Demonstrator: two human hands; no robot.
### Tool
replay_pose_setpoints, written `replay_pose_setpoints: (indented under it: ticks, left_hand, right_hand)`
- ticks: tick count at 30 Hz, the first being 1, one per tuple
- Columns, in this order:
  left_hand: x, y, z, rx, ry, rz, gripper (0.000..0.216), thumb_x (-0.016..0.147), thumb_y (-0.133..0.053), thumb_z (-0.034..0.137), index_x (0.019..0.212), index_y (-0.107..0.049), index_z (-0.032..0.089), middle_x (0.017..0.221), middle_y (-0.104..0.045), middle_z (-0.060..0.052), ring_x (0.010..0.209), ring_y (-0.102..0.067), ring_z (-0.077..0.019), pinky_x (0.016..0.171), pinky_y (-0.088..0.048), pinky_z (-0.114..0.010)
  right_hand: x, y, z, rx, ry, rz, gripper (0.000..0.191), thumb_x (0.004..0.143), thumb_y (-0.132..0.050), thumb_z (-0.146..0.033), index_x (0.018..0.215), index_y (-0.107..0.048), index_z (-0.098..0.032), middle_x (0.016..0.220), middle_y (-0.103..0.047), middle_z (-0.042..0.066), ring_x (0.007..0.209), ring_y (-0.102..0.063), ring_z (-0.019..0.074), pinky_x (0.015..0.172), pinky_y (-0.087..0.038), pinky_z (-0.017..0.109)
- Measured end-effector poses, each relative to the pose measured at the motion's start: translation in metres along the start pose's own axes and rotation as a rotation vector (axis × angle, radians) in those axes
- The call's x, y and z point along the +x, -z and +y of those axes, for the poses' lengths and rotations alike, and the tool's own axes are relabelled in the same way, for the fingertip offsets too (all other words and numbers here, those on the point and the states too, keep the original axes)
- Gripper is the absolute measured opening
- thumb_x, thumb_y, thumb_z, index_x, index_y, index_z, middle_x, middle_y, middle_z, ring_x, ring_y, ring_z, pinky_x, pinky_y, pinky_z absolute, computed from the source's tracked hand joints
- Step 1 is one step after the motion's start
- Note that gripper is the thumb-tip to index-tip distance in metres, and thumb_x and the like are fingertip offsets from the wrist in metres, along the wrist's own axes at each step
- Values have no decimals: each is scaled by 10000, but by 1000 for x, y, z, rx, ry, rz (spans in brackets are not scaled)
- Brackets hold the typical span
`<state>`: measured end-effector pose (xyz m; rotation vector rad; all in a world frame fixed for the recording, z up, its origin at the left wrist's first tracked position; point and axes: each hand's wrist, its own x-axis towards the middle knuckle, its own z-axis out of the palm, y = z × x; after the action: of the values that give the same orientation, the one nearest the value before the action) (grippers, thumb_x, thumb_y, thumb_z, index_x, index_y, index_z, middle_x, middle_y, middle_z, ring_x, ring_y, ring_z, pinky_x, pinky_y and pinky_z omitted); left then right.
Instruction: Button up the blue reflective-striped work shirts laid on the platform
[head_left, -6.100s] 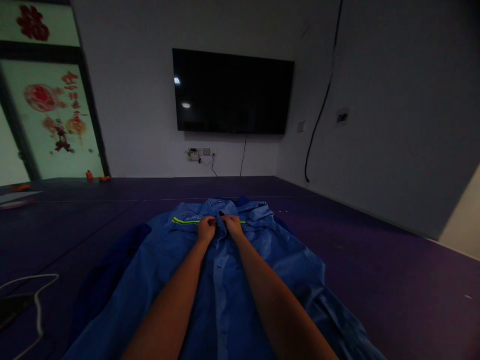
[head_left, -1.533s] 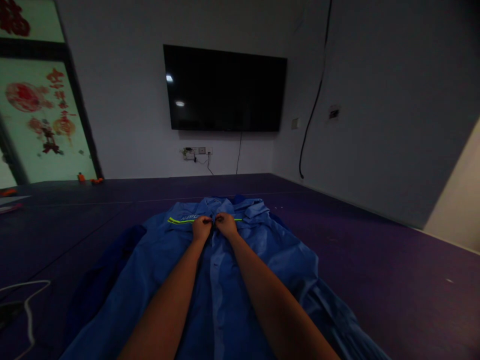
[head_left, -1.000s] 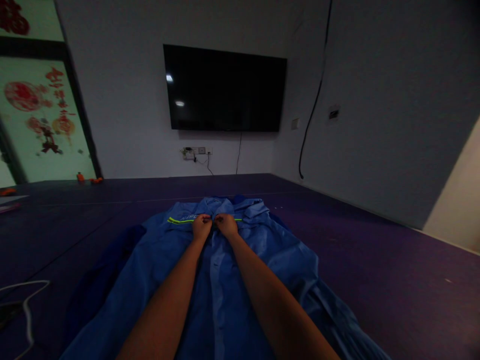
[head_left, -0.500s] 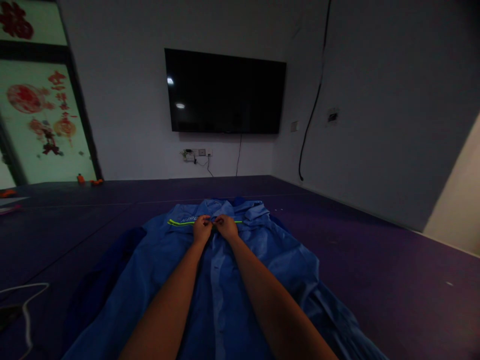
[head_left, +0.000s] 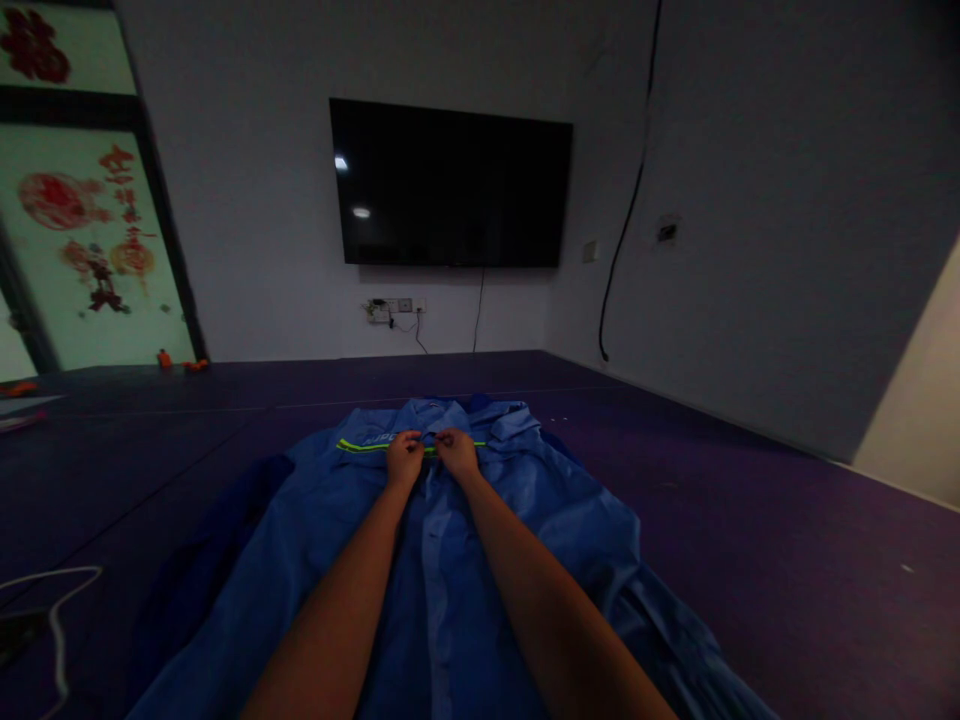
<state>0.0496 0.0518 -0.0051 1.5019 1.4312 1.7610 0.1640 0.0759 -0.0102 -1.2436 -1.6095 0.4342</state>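
Observation:
A blue work shirt [head_left: 525, 520] with a yellow-green reflective stripe [head_left: 360, 446] across the chest lies flat, front up, on a dark purple surface [head_left: 750, 540]. Both my arms reach along it toward the collar. My left hand [head_left: 405, 459] and my right hand [head_left: 456, 454] sit side by side at the top of the button placket, just below the collar. Each hand has its fingers pinched closed on the shirt's front edge. The fingertips and whatever lies between them are too small to make out.
A dark television [head_left: 450, 185] hangs on the far wall above a socket strip [head_left: 396, 306]. A window with red paper cuttings [head_left: 90, 240] is at the left. A white cable [head_left: 52, 600] lies at the near left. A black cable [head_left: 622, 220] runs down the right wall.
My hands have stayed at the upper placket the whole time, with only small finger shifts. They now sit slightly further apart. The view has drifted a little.

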Motion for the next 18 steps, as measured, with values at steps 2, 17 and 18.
replay_pose_setpoints:
  ticks: [2,17,18]
  left_hand:
    - [0,0,-1,-8,9,1,176,639,-553,113,798,-622,149,602,-621,-1,554,-584,-125,559,-437,-217]
    - [1,0,-2,-70,55,1,205,624,-603,127,827,-624,139,611,-625,-7,542,-588,-121,521,-437,-204]
    - [1,0,-1,-73,56,-1,206,623,-601,123,827,-623,139,609,-624,-5,540,-587,-120,522,-437,-203]
  right_hand:
    - [-1,0,-1,-9,-3,-9,177,726,-530,-166,845,-660,-144,678,-672,30,606,-620,135,575,-466,205]
    - [-2,5,-6,-111,-1,-77,170,757,-520,-162,809,-683,-160,740,-696,35,655,-637,134,586,-445,179]
    - [-2,5,-6,-114,1,-78,171,757,-520,-160,810,-682,-160,743,-696,36,659,-638,135,587,-446,179]
